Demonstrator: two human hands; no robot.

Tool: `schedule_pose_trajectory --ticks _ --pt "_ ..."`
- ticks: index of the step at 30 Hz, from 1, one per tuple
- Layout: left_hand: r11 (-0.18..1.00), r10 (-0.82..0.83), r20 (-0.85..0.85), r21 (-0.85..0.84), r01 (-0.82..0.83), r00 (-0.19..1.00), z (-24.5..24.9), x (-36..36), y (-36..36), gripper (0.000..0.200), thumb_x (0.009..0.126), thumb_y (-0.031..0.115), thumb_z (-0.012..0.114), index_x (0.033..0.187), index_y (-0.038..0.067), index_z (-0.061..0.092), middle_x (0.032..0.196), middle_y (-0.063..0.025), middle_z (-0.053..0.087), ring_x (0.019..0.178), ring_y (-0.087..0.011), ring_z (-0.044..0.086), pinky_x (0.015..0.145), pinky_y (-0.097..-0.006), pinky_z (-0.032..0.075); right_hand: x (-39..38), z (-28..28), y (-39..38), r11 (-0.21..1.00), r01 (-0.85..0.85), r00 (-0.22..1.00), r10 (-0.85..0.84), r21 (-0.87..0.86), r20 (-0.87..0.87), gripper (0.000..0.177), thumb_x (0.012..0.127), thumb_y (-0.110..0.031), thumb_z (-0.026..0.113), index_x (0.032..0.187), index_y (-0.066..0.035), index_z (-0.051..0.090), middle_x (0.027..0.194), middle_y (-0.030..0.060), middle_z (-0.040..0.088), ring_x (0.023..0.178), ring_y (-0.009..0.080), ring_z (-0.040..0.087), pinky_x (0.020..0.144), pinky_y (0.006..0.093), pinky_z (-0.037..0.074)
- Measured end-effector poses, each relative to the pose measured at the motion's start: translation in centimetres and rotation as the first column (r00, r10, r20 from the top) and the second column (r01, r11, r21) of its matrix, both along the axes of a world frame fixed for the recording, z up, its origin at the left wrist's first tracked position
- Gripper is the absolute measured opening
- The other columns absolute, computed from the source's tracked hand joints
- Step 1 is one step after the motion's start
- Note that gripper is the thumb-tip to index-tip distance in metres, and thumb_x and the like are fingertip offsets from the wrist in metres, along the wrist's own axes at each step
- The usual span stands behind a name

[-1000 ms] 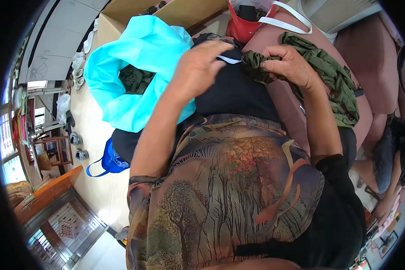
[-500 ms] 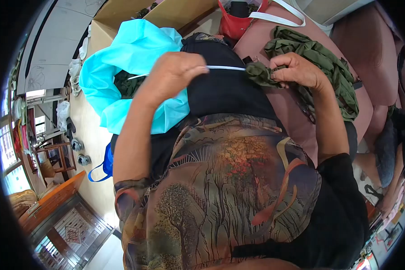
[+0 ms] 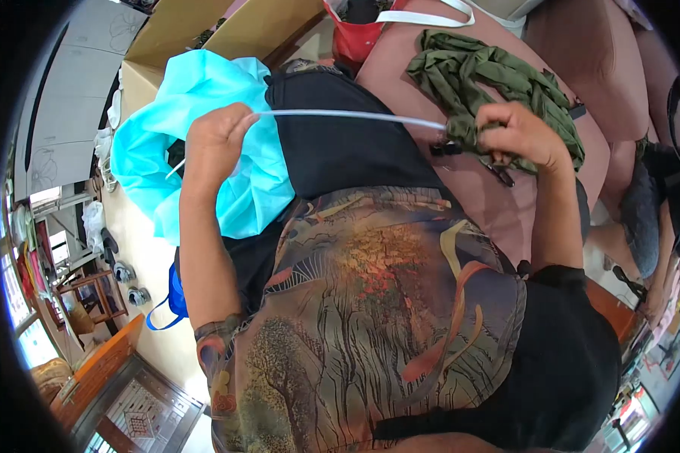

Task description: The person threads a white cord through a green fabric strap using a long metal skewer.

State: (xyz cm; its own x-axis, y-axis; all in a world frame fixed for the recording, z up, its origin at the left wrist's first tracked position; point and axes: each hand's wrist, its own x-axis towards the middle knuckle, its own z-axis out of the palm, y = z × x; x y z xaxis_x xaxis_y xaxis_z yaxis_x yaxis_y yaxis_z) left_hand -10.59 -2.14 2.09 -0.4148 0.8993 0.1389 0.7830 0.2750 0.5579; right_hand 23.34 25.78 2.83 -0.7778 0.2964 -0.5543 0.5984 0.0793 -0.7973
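A thin white cord [image 3: 347, 114] stretches, slightly bowed, between my two hands. My left hand [image 3: 217, 143] is closed, pinching it at the left; a short white length also shows below that hand, over the turquoise cloth bag [image 3: 204, 79]. At the other end, my right hand [image 3: 523, 136] is closed on a bunched part of a dark green cloth garment [image 3: 499, 68], where the cord goes into the gathered fabric. The rest of the green garment lies on the pink seat. Small dark fittings [image 3: 449, 149] hang under my right hand.
Behind the bag stands a cardboard box [image 3: 253, 30]. A red bag [image 3: 351, 38] with white handles is at the back of the pink seat [image 3: 483, 211]. A blue strap [image 3: 162, 317] lies at my left, and another person's arm [image 3: 665, 264] shows at far right.
My left hand has moved left along the cord, so a longer stretch shows between my hands. My right hand still grips the green cloth. The view has shifted slightly.
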Motion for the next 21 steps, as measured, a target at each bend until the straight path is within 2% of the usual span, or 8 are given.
schedule_pose_trajectory --ticks 2,6,10,11,13,17,20,21 --pt "0.999 -0.039 -0.052 0.013 0.04 0.998 0.5 0.7 1.5 0.016 0.088 0.012 0.067 0.081 0.0 0.059 0.067 -0.005 0.053 0.062 -0.0144 0.048 0.061 -0.0278 0.042 0.9 -0.2 0.8 0.993 0.117 0.99 -0.118 -0.02 -0.083 0.014 0.083 -0.018 0.063 0.085 -0.004 0.062 0.068 -0.0025 0.057 0.052 0.0058 0.053 0.046 0.0217 0.04" --pt "1.0 -0.025 0.014 -0.005 0.025 1.0 -0.1 -1.3 2.0 0.016 0.088 0.011 0.066 0.081 0.0 0.058 0.067 -0.007 0.051 0.062 -0.0137 0.046 0.06 -0.0273 0.041 3.0 -2.2 3.2 0.921 0.337 0.936 -0.351 -0.198 -0.038 0.013 0.087 -0.021 0.062 0.088 -0.008 0.062 0.075 -0.0027 0.058 0.052 0.0064 0.052 0.043 0.0207 0.038" --pt "0.99 -0.138 -0.181 -0.045 0.132 0.974 -1.7 0.7 3.5 0.019 0.087 0.02 0.066 0.08 0.003 0.062 0.072 -0.0133 0.06 0.067 -0.029 0.06 0.062 -0.0361 0.046 0.2 -4.8 1.0 0.97 0.157 0.986 -0.163 -0.186 -0.017 0.017 0.092 -0.024 0.059 0.092 -0.007 0.062 0.075 -0.0024 0.055 0.057 0.0055 0.053 0.048 0.0193 0.04" --pt "0.977 -0.207 -0.254 -0.107 0.186 0.945 -1.5 2.3 4.3 0.021 0.087 0.024 0.064 0.078 0.005 0.061 0.075 -0.0149 0.062 0.073 -0.036 0.061 0.063 -0.0421 0.047 -1.1 -6.2 0.6 0.997 0.062 0.993 -0.067 -0.051 -0.095 0.019 0.093 -0.024 0.059 0.093 -0.006 0.063 0.076 -0.002 0.056 0.06 0.0062 0.054 0.051 0.0208 0.042" --pt "0.968 -0.252 -0.329 -0.099 0.232 0.91 -2.2 4.9 5.4 0.018 0.087 0.024 0.063 0.08 0.008 0.059 0.074 -0.0131 0.061 0.072 -0.0349 0.061 0.061 -0.0442 0.047 -3.5 -8.4 0.0 0.965 -0.106 0.966 0.157 0.239 -0.205 0.023 0.094 -0.026 0.059 0.097 -0.003 0.064 0.079 -0.0011 0.059 0.066 0.0076 0.055 0.058 0.0238 0.045" --pt "0.971 -0.237 -0.294 -0.07 0.227 0.926 -1.5 6.8 6.0 0.015 0.086 0.024 0.064 0.082 0.011 0.06 0.074 -0.0116 0.062 0.071 -0.0333 0.061 0.06 -0.043 0.048 -5.3 -5.4 -0.9 0.963 0.012 0.979 0.044 0.269 -0.201 0.028 0.095 -0.027 0.058 0.105 -0.002 0.065 0.088 0.0011 0.064 0.083 0.0099 0.057 0.076 0.0262 0.047" --pt "0.969 -0.249 -0.262 -0.072 0.238 0.932 -1.5 7.0 6.1 0.015 0.085 0.024 0.065 0.081 0.011 0.06 0.073 -0.0118 0.061 0.07 -0.033 0.062 0.06 -0.0423 0.048 -5.7 -4.8 -0.8 0.897 0.051 0.933 0.113 0.439 -0.34 0.027 0.094 -0.027 0.06 0.105 -0.002 0.065 0.09 0.0011 0.065 0.082 0.0098 0.057 0.076 0.0259 0.047" --pt "0.968 -0.252 -0.259 -0.066 0.243 0.932 -1.6 7.0 6.2 0.015 0.085 0.024 0.065 0.081 0.011 0.061 0.072 -0.0116 0.061 0.07 -0.0327 0.062 0.06 -0.0424 0.048 -6.0 -4.1 -1.7 0.953 0.048 0.943 0.057 0.3 -0.329 0.029 0.09 -0.026 0.065 0.106 -0.003 0.064 0.093 0.0053 0.066 0.085 0.0155 0.06 0.078 0.0305 0.048"
